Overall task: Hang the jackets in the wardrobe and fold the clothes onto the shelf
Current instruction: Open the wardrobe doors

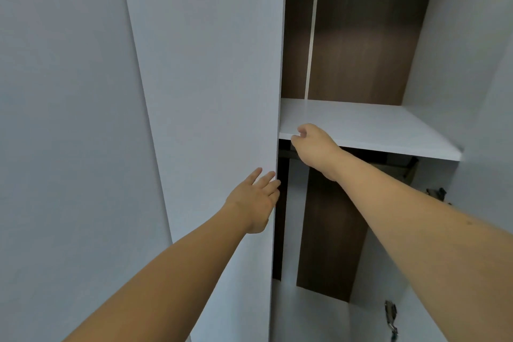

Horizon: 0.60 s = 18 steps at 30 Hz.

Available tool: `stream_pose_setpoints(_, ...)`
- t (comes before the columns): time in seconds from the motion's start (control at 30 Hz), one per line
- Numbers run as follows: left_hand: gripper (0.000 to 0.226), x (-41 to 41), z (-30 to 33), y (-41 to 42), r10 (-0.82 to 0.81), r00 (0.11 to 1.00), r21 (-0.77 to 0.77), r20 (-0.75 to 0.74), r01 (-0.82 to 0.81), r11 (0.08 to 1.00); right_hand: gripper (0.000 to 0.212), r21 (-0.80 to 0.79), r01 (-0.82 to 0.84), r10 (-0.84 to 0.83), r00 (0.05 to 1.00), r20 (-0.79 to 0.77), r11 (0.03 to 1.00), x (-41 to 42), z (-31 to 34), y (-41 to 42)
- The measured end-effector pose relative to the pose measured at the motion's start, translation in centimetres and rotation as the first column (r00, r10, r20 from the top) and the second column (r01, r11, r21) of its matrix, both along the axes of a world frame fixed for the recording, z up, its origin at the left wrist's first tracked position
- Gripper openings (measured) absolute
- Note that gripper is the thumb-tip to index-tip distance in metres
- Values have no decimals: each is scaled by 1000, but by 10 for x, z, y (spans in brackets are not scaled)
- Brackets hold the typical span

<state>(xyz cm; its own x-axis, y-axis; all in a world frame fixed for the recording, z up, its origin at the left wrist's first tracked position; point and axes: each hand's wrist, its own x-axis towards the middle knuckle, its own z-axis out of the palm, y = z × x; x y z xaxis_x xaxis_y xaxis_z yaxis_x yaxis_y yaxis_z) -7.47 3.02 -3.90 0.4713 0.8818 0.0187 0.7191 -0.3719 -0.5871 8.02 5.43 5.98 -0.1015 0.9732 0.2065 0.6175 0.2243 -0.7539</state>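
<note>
Your left hand lies flat with straight fingers on the edge of the white wardrobe door, while your right hand, fingers loosely curled and holding nothing, reaches at the front edge of the white shelf inside the wardrobe.

Soft, even, cool light fills the view, brightest on the white shelf, while the space under it and the gap behind the door fall into deep shadow, the whole picture is slightly soft, and straight edges bow outward from wide-angle distortion
</note>
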Motion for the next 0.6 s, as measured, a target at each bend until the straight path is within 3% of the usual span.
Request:
stream_pose_setpoints(0.17,68,14,1,42,-49,995,1,-88,49,999,41,85,-16,28,990,-137,996,-22,6,43)
stream_pose_setpoints(0.4,74,2,-10,64,38,961,73,-273,-18,997,36,205,-86,149,938,-313,975,-44,18,99)
stream_pose_setpoints(0.6,82,16,-18,57,91,901,146,-425,-31,989,28,283,-45,129,950,-286,958,-46,13,105)
